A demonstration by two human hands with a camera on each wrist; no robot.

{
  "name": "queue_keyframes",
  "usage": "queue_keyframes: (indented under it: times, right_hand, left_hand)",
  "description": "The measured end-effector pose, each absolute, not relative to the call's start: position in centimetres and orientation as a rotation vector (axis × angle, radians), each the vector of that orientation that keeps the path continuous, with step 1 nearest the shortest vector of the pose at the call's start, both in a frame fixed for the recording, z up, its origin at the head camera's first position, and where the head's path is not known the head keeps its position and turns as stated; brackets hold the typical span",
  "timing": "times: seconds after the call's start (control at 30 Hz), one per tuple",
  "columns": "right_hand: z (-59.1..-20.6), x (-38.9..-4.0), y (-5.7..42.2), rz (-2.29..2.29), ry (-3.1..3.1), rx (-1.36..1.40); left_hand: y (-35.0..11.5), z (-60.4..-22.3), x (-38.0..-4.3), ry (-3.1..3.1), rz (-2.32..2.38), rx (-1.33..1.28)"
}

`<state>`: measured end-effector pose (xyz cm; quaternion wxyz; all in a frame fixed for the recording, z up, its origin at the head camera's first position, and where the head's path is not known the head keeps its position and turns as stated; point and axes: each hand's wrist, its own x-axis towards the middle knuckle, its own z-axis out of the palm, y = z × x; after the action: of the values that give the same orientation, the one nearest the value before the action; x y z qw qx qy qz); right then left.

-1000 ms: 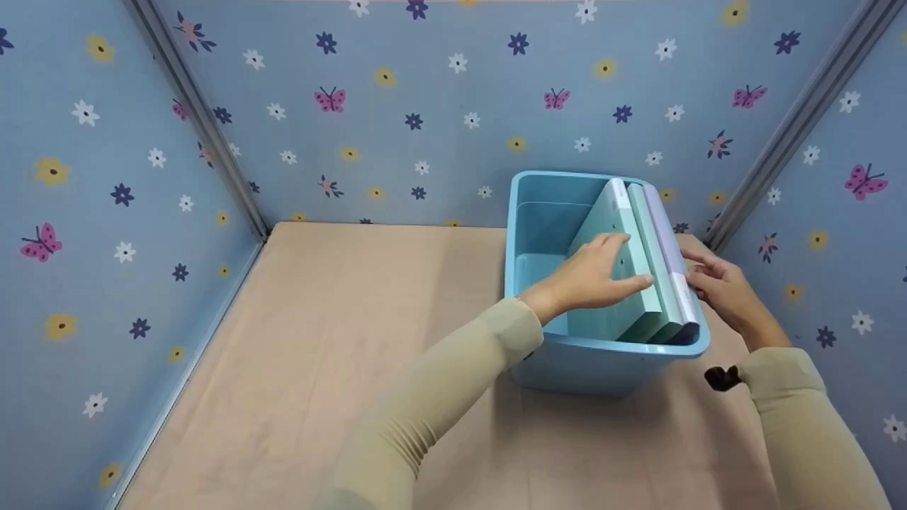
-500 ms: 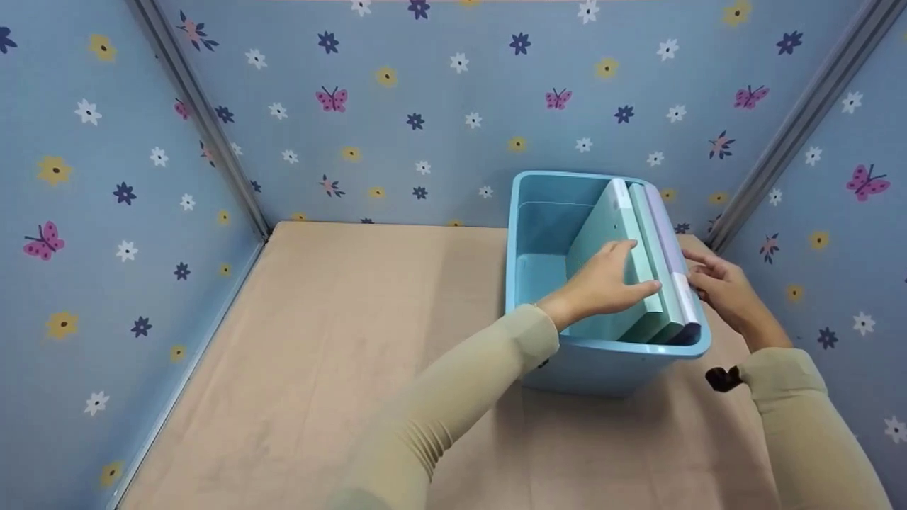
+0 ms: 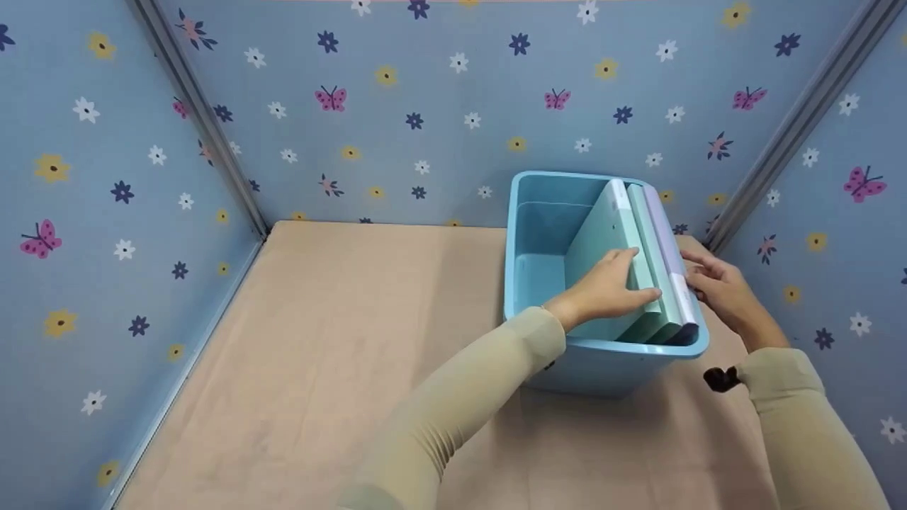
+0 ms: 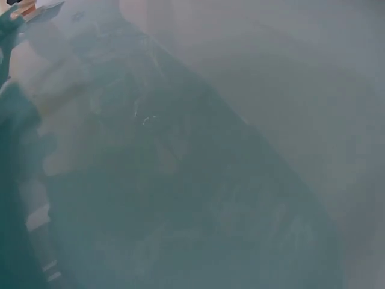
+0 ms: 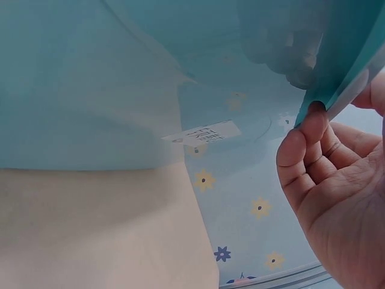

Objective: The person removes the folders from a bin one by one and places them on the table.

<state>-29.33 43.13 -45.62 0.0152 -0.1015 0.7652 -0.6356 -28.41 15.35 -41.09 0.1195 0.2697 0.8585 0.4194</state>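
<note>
A light blue plastic bin (image 3: 611, 368) stands on the right of the table. Several binders stand spine-up along its right wall: a mint one (image 3: 633, 234) leaning at the left, another mint one (image 3: 659, 262) beside it, and a lilac and white one (image 3: 665, 230) outermost. My left hand (image 3: 602, 289) is inside the bin against the left mint binder, its fingers extended and thumb spread toward the spine. My right hand (image 3: 724, 290) is at the bin's right side; in the right wrist view its fingers (image 5: 293, 149) curl under the rim. Smooth teal surface fills the left wrist view.
The table (image 3: 354, 340) has a beige covering. Blue flowered panels (image 3: 425, 92) enclose it at the back and both sides, with grey metal posts (image 3: 202, 117) in the corners. The bin stands close to the back panel.
My left hand has moved slightly right and nearer to me along the left mint binder. My right hand, the bin and the binders stay in place.
</note>
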Motion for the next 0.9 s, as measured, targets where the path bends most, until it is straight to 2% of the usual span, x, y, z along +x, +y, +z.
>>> queue_keyframes:
  times: [0.47,0.9]
  right_hand:
    - [-45.7,-29.5,43.4,-1.921,2.431,-0.271]
    - [-45.6,-29.5,43.3,-1.896,2.453,-0.224]
  left_hand:
    - [15.9,-41.3,-29.0,2.486,1.138,0.794]
    - [14.3,-41.3,-29.9,2.472,1.081,0.884]
